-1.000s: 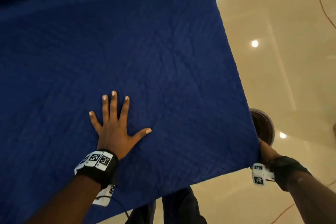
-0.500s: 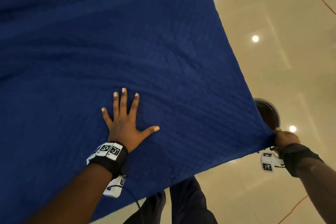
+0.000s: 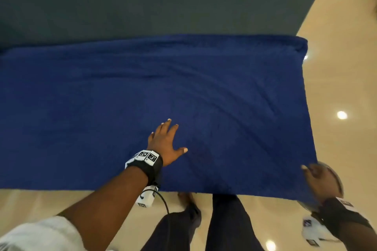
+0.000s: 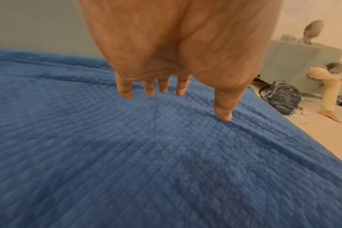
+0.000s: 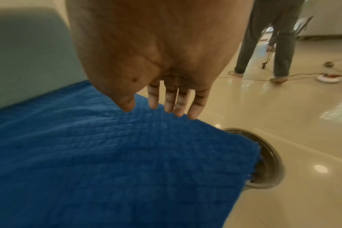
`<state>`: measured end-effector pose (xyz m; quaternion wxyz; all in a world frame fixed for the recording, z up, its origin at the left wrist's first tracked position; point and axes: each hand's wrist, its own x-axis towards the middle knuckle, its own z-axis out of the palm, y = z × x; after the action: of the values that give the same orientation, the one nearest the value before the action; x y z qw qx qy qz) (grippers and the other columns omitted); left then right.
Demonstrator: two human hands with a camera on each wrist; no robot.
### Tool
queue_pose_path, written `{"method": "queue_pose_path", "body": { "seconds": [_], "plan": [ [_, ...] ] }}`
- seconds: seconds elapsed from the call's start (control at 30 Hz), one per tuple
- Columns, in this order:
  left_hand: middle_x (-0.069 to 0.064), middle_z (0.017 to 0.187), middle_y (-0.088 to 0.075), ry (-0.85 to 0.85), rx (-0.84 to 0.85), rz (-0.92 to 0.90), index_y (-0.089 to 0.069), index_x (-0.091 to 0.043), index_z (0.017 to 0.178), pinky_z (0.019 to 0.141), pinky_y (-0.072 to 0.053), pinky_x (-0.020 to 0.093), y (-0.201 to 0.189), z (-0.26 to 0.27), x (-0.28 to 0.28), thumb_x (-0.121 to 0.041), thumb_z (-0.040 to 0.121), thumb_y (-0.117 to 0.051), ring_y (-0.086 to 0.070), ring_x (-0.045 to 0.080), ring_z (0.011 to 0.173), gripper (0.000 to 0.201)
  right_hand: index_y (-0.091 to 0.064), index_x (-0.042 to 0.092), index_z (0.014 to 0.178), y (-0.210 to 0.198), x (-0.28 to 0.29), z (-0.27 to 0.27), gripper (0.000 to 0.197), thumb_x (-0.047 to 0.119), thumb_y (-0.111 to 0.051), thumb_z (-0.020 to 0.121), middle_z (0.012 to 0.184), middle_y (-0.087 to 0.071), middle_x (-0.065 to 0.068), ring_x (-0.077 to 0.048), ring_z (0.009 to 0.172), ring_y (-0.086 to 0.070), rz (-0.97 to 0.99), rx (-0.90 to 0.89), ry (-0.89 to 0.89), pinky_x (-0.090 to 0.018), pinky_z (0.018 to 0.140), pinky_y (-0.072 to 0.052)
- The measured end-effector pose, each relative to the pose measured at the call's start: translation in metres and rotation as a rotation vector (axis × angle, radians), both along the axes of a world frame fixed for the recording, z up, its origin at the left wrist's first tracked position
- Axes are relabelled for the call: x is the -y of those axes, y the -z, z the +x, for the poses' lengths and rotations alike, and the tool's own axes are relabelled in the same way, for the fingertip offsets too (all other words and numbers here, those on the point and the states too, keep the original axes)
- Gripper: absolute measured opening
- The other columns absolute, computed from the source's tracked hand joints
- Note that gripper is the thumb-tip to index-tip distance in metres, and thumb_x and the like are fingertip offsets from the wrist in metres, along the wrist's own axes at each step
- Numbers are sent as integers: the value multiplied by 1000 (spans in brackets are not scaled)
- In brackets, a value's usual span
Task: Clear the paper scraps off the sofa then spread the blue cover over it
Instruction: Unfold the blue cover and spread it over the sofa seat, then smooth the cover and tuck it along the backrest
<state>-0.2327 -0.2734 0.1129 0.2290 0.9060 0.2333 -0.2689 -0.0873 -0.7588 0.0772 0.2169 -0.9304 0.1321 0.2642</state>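
Left hand (image 3: pixel 164 145) splayed over blue cover (image 3: pixel 81 108), right hand (image 3: pixel 320 182) open

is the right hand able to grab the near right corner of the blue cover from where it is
Probably yes: the right hand hangs open just above that corner of the blue cover, with nothing between them.

Blue cover (image 3: pixel 204 98): quilted, grid-stitched, spread flat over seat of sofa (image 3: pixel 163 2). Faint diagonal creases seen toward right side. Far edge laid along base of grey-green backrest; near edge run straight along seat front.
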Motion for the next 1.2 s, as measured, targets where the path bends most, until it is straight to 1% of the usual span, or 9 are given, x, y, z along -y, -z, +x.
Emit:
{"method": "queue_pose_path", "body": {
  "seconds": [0.1,0.13,0.3,0.4,0.5,0.6,0.8,1.07,1.2],
  "plan": [
    [-3,171,-1,-31,-22,1,-23,-30,159,122,-21,57,-23,-24,-8,-69,85,-62,-9,26,157,93,-58,6,127,-19,-66,2,42,40,-60,102,131,-63,-22,-44,119,-61,95,-42,-28,-43,91,-45],
    [-2,171,-2,-89,-16,10,-23,-29,159,121,-21,57,-60,-51,-25,-68,86,-62,-10,27,157,92,-57,9,127,-41,-106,-4,41,40,-60,102,131,-63,-19,-42,120,-60,169,-67,-76,-44,93,-46],
    [-3,171,-5,-181,-29,-18,-27,-31,158,121,-24,56,-90,-86,-38,-67,87,-61,-14,26,155,86,-58,18,112,-52,-208,-24,23,35,-66,100,112,-65,-9,-38,109,-64,305,-137,-170,-44,89,-49],
    [-3,170,-7,-286,7,-13,-30,-30,156,121,-25,55,-110,-104,-68,-65,88,-61,-14,25,155,83,-57,17,114,-61,-279,-26,25,33,-68,99,114,-62,-6,-34,116,-63,360,-176,-330,-36,90,-45],
    [-2,170,-10,-356,16,12,-34,-29,154,119,-28,55,-120,-117,-100,-64,88,-63,-15,24,155,80,-58,14,123,-54,-340,-34,33,33,-69,98,126,-62,-7,-29,125,-59,370,-202,-565,-39,102,-46],
    [-2,169,-11,-427,20,5,-37,-29,152,118,-28,54,-117,-134,-128,-62,88,-63,-16,24,154,77,-60,11,126,-49,-393,-42,39,32,-73,95,131,-65,-9,-28,127,-60,363,-193,-699,-36,104,-47],
    [-5,169,-11,-622,24,-89,-42,-31,146,118,-27,55,-86,-177,-212,-63,88,-64,-16,23,154,70,-57,12,136,-44,-523,-52,50,34,-74,94,141,-60,-8,-27,134,-55,328,-187,-905,-35,110,-43],
    [-3,168,-19,-768,-15,-136,-50,-31,140,116,-34,55,36,-267,-439,-69,81,-64,-23,24,152,72,-57,18,139,27,-789,-83,60,51,-70,90,144,-59,-5,-29,137,-52,290,-99,-1073,-44,115,-42],
    [0,167,-24,-857,79,-46,-52,-29,142,117,-29,64,94,-297,-557,-82,67,-52,-24,26,154,92,-44,40,151,76,-941,-133,77,67,-68,82,168,-31,2,-25,158,-23,207,-28,-1320,-59,119,-33]
  ]
}}
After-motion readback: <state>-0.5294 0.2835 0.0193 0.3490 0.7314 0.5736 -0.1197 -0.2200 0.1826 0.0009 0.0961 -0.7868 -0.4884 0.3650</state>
